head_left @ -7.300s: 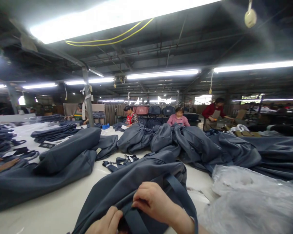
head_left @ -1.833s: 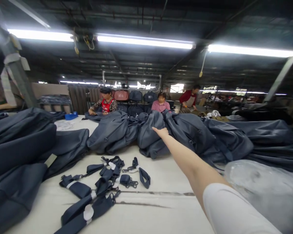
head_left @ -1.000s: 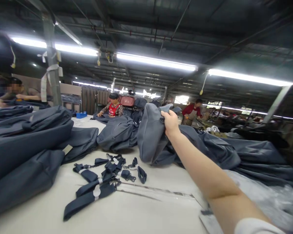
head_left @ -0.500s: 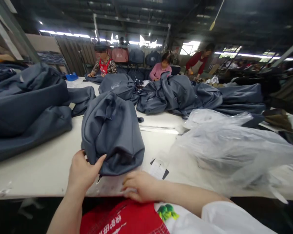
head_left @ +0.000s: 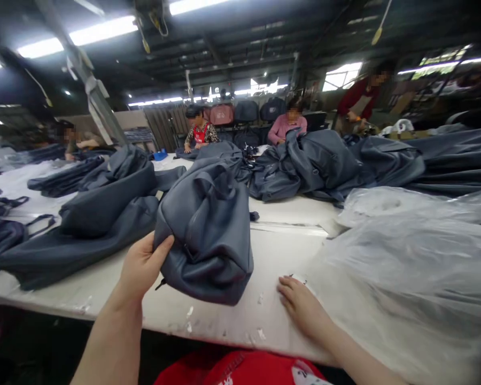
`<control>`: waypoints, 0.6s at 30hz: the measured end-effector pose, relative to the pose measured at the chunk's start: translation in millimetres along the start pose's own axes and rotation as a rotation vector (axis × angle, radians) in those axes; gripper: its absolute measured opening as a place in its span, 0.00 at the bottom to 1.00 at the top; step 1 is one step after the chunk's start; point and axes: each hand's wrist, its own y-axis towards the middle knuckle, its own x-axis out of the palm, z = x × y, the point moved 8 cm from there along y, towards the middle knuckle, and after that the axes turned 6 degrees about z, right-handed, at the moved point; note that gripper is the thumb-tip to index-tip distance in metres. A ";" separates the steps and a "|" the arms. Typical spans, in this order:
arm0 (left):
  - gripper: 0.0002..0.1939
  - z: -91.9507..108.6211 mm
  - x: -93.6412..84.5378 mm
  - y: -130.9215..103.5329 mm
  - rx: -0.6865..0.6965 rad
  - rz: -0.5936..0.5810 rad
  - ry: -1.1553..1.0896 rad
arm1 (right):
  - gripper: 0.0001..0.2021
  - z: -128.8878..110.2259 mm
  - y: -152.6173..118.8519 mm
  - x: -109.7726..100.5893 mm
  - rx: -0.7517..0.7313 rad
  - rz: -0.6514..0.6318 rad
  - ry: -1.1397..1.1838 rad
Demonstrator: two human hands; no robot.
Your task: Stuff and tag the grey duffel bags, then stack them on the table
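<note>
A dark blue-grey soft bag, with a strap loop on top, stands slightly tilted at the middle of the white table. My left hand grips its left side, the thumb in front and the other fingers hidden behind the fabric. From the bag's lower left corner hangs a small dark zipper pull. To the right of the bag, my right hand lies palm down on the table with its fingers stretched out. They cover most of a white paper tag, whose edge shows past the fingertips.
Clear plastic bags spread over the table's right side. A pile of blue-grey bags lies at left, and more bags line the far side. Several people work beyond the table, one in a pink top. A blue box sits farther back.
My left hand has raised and tipped the bag a little. My right hand has moved right, away from the bag's base, onto the paper tag. The view has swung left.
</note>
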 end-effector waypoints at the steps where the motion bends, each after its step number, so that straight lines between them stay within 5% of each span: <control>1: 0.26 6.4 0.5 4.1 -0.027 -0.070 -0.072 | 0.15 -3.2 9.1 -16.2 0.046 0.070 0.074; 4: 0.28 13.6 7.2 6.2 -0.113 -0.269 -0.196 | 0.14 -30.7 33.6 -73.7 0.067 0.322 0.335; 8: 0.26 10.3 16.9 -3.9 -0.054 -0.457 -0.156 | 0.20 -82.3 57.8 -129.9 -0.130 0.558 0.472; 12: 0.21 -7.0 21.6 -17.5 0.093 -0.508 0.048 | 0.37 -109.4 75.0 -138.1 -0.209 0.595 0.409; 18: 0.21 -37.6 22.5 -35.0 0.079 -0.441 0.082 | 0.37 -122.6 81.4 -132.2 -0.243 0.575 0.313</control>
